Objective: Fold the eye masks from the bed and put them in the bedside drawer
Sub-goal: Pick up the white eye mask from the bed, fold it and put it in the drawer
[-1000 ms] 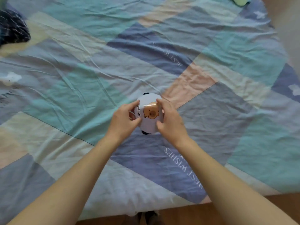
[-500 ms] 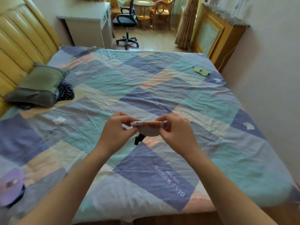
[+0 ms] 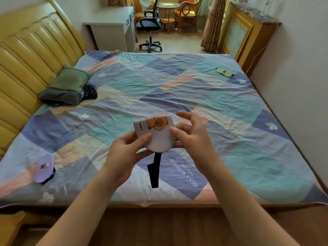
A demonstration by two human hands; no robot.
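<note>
A white eye mask point(image 3: 158, 134) with an orange capybara print is folded in half and held upright above the bed. My left hand point(image 3: 126, 153) pinches its lower left edge. My right hand point(image 3: 190, 134) touches its right edge with thumb and fingertips, the other fingers spread. Its dark strap point(image 3: 155, 170) dangles below. A purple eye mask point(image 3: 44, 167) lies folded at the bed's near left. At the far right of the bed lies a pale green eye mask point(image 3: 224, 72), flat. No drawer is in view.
The patchwork bed cover point(image 3: 230, 139) fills the view. A green pillow point(image 3: 67, 86) and dark cloth lie by the yellow headboard point(image 3: 26, 64). A white desk point(image 3: 113, 29) and office chair point(image 3: 150, 27) stand beyond. The wall runs along the right.
The view has risen from the bed to the whole room. The folded mask was lifted off the cover and turned upright, print facing me. Its strap now hangs free.
</note>
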